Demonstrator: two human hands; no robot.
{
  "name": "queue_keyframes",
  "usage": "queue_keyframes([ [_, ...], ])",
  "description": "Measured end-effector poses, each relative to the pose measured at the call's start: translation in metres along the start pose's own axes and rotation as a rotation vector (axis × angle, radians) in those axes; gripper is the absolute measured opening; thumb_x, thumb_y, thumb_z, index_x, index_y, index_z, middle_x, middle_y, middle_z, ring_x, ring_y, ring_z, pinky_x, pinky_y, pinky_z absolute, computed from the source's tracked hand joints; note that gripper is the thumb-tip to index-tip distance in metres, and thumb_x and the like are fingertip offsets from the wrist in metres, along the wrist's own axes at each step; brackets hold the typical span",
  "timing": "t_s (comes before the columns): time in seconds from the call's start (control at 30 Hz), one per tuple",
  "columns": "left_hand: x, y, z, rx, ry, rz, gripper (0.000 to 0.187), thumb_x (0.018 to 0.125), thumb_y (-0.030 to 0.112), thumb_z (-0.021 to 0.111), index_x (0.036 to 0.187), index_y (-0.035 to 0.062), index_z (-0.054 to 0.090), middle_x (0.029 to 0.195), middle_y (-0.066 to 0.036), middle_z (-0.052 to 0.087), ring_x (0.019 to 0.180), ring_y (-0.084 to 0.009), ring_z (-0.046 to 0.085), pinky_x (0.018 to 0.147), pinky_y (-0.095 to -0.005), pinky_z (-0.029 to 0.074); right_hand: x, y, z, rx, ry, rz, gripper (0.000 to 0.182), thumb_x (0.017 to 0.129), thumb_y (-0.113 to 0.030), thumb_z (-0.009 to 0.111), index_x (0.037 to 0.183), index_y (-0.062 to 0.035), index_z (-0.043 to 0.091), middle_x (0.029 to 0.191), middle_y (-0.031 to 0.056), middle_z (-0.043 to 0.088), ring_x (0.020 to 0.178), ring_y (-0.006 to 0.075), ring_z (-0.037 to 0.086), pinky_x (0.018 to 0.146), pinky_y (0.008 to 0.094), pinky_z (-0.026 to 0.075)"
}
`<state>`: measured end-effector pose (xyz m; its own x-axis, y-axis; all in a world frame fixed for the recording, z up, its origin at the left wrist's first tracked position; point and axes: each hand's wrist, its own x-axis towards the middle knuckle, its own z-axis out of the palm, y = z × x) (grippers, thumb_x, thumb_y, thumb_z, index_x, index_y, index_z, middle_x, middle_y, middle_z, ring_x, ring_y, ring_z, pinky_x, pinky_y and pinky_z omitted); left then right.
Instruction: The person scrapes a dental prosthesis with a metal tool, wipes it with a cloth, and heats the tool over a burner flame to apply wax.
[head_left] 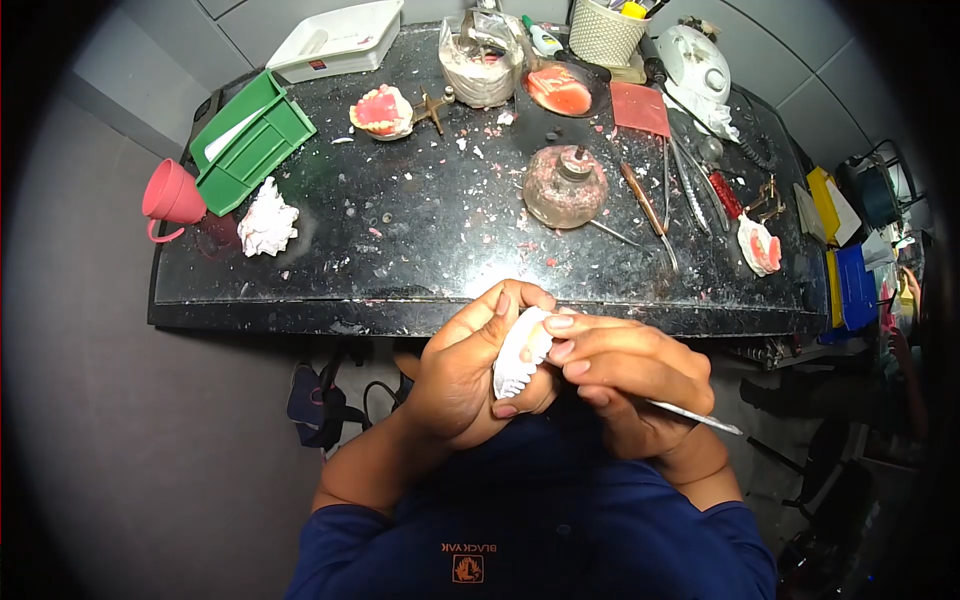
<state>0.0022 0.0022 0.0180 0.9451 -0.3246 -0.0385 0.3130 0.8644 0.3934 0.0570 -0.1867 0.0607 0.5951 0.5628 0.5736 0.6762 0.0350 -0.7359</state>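
Head view, littered black bench [430,240], grey wall [775,45], held dental cast [515,362]

Bench [410,245], left side: one white tray [345,58] at the far edge, one green tray [258,150], one pink mug [172,195], one crumpled tissue [268,222] near the green tray. Far middle: one pink-and-white model [382,112], one clear bag [480,78], red wax [560,92], one basket [603,38]. Right side: one pink sheet [640,108], one glass jar [566,192] with metal neck, one wooden-handled tool [641,193], several metal tools [690,187], one white device [693,65] farther back, another model [760,247] nearer.
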Motion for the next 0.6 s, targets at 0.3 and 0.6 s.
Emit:
queue_keyframes([
  [0.3, 0.0001, -0.0007, 0.0, 0.019, 0.055, 0.031, 0.034, 0.113, 0.031, 0.032, 0.123, 0.0021, 0.047, 0.094, -0.017, 0.059, 0.046, -0.012, 0.041, 0.045, -0.0259, 0.035, -0.0001, -0.0022, 0.0018, -0.011, 0.001, 0.017, 0.011, 0.089, 0.0, 0.074, 0.1, 0.0005, 0.073, 0.101, 0.0159, 0.075, 0.102, 0.0337, 0.075, 0.09, 0.0419, 0.061],
  [0.6, -0.0006, 0.0, -0.0019, 0.033, 0.025, 0.053, 0.034, 0.114, 0.032, 0.031, 0.124, 0.003, 0.046, 0.1, -0.018, 0.061, 0.055, -0.0135, 0.046, 0.048, -0.0247, 0.038, -0.0015, -0.0008, 0.0022, -0.025, 0.008, 0.033, 0.011, 0.09, 0.0, 0.074, 0.101, 0.0022, 0.072, 0.099, 0.0179, 0.074, 0.098, 0.0324, 0.075, 0.088, 0.0413, 0.061],
])
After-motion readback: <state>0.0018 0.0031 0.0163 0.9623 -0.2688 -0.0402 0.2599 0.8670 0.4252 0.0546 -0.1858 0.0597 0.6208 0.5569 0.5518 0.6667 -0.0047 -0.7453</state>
